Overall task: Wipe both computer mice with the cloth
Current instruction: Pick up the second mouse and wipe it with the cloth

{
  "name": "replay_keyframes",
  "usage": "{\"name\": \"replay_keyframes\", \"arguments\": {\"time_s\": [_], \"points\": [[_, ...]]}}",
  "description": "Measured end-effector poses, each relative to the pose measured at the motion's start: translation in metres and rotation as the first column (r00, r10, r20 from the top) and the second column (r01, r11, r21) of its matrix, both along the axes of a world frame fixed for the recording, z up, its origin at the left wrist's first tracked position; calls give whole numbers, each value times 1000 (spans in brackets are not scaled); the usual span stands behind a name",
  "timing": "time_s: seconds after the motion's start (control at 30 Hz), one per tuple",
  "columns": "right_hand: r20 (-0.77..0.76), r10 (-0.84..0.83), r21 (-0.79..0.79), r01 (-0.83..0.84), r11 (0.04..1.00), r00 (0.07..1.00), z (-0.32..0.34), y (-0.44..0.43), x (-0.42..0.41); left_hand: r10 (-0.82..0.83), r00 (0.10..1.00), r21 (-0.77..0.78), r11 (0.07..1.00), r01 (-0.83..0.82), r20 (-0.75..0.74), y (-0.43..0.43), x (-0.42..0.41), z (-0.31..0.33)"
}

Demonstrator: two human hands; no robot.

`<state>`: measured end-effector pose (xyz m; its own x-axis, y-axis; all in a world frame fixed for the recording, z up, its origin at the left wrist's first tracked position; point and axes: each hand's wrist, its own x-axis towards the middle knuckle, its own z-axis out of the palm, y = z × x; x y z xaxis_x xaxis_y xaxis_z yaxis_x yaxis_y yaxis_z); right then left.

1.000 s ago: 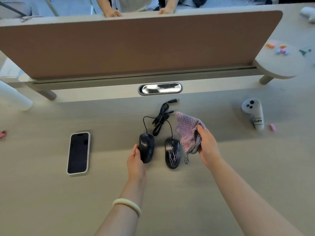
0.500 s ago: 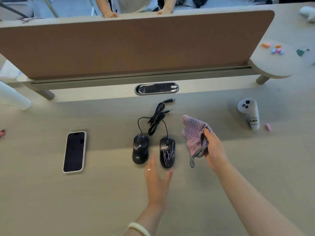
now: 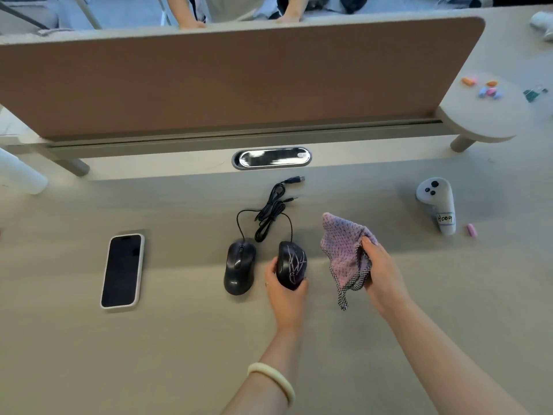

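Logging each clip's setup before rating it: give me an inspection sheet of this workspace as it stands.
Surface: pale desk, divider panel behind.
Job's things: plain black mouse; patterned mouse; pink cloth.
Clutter: phone, white controller, small coloured bits.
Grippers: left hand grips the patterned mouse; right hand holds the cloth.
Cables: bundled mouse cords, unplugged.
Surroundings: another person's hands on the divider.

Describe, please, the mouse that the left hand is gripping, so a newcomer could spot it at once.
Start at the oval cable port below the brown divider, and follow the bundled cables down to two black mice. It is the patterned mouse in the left hand, nearer the cloth; pale scribbled lines mark it, unlike the plain mouse.
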<state>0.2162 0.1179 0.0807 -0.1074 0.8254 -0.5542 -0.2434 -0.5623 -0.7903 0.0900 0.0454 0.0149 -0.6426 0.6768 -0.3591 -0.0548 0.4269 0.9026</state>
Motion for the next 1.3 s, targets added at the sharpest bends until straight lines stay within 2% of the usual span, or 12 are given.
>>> {"name": "replay_keyframes", "arguments": {"time_s": [0.1, 0.2, 0.3, 0.37, 0.47, 0.6, 0.83, 0.97, 1.0, 1.17, 1.27, 1.3], "points": [[-15, -22, -3, 22, 1000, 1000, 6, 5, 1, 45, 937, 18, 998, -55, 347, 5, -10, 7], [-20, -24, -6, 24, 1000, 1000, 12, 10, 1, 160, 583, 5, 963, -271, 796, 9, -17, 10], [5, 0, 29, 0, 1000, 1000, 14, 12, 2, 221, 286, -90, 908, -409, 932, 11, -23, 13], [122, 73, 121, -88, 989, 990, 16, 8, -1, 225, 206, -121, 898, -423, 952, 14, -27, 12], [351, 239, 282, -346, 895, 905, 16, -15, -24, 156, 221, -68, 931, -358, 963, 17, -29, 22], [740, 396, 347, -814, 467, 543, -18, -67, -50, 68, 199, -19, 972, -236, 978, 9, -29, 48], [783, 356, 329, -824, 461, 511, -30, -62, -65, 59, 167, -21, 975, -220, 984, -1, -39, 37], [661, 377, 185, -628, 756, 649, -41, -4, -89, 39, 249, 20, 973, -229, 968, -2, -36, 26], [645, 372, 194, -615, 765, 667, -38, -4, -89, 33, 274, 30, 974, -224, 961, -2, -37, 28], [745, 360, 403, -810, 426, 561, -30, -86, -64, 28, 282, 9, 992, -130, 959, -5, -48, 35], [782, 292, 410, -808, 424, 550, -42, -63, -70, 14, 290, 30, 988, -149, 957, -9, -47, 35], [756, 297, 407, -774, 486, 584, -44, -47, -77, 8, 302, 44, 985, -164, 953, -9, -46, 32]]}}
